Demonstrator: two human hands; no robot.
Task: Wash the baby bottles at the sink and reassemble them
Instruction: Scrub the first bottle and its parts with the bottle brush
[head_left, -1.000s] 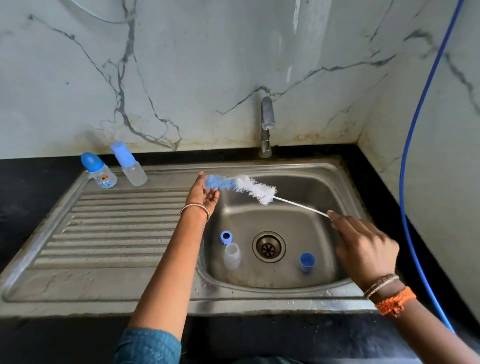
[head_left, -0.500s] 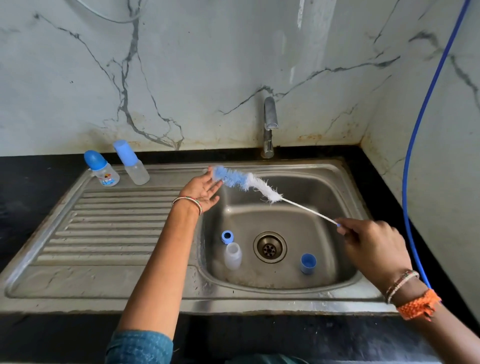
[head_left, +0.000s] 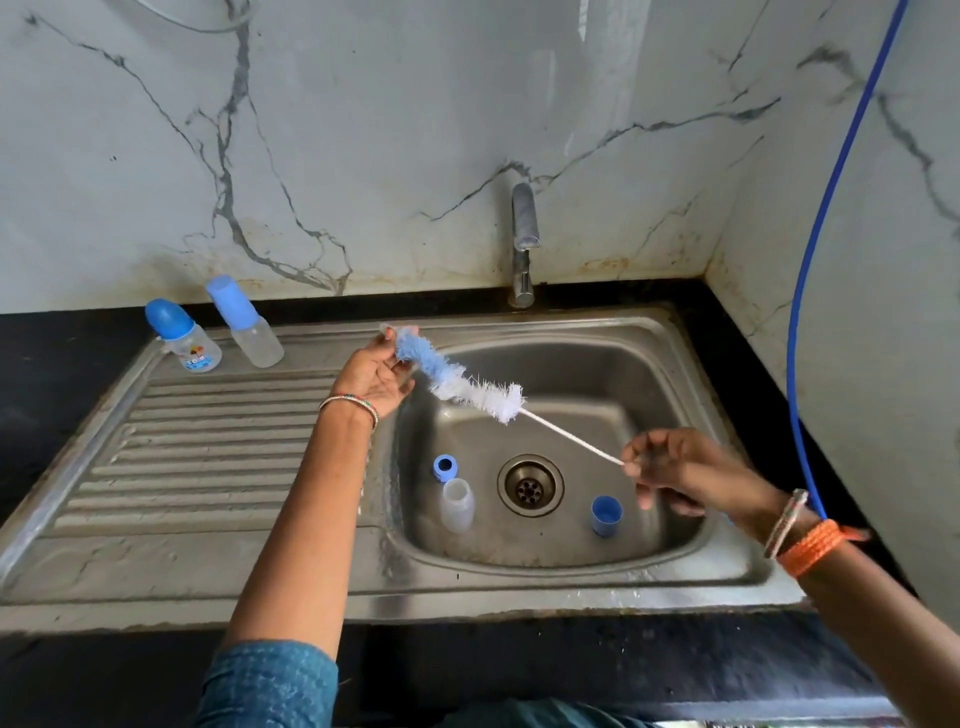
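Far left on the drainboard (head_left: 208, 467), two capped baby bottles (head_left: 183, 338) stand together, parked clear of the wash, I'd say; left hand (head_left: 375, 375) pinches a small clear piece, likely a teat (head_left: 399, 330), against the blue tip of the one bottle brush (head_left: 457, 382), whose thin handle the right hand (head_left: 691, 475) pinches to steer; down in the basin (head_left: 644, 374), one blue ring (head_left: 444, 466), one open bottle body (head_left: 457, 504), one blue cap (head_left: 605, 514), all waiting
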